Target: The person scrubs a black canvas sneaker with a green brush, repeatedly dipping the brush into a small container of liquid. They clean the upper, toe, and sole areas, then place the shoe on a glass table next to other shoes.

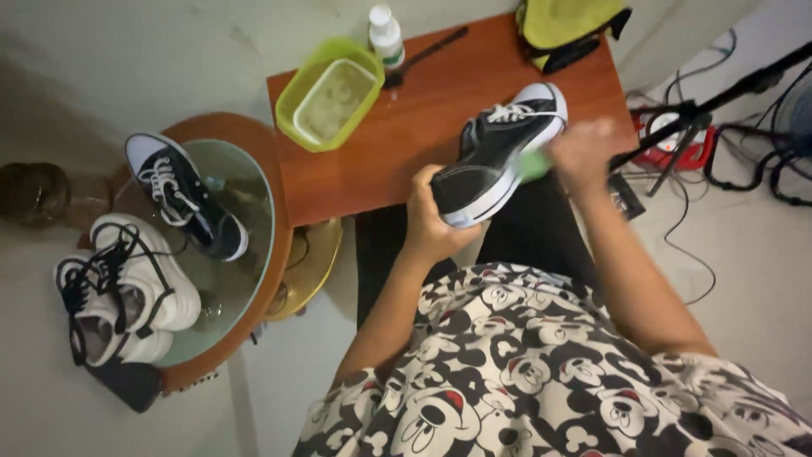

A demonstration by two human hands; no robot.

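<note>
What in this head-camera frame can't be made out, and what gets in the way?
- Right hand: motion-blurred; its grip on the green item against the black sneaker is unclear, as is what that item is.
- Left hand: its fingers are hidden behind the sneaker's heel.
- Yellow-green bag: cut off by the top edge.
- Green tub: contents too murky to identify.
- Dark object at far left: too dim and blurred.

matt canvas sneaker point(495, 156) (smooth rubber sole) over glossy wood table point(423, 118).

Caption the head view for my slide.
Left hand grips black sneaker while right hand presses green scrubber against its side.
</note>
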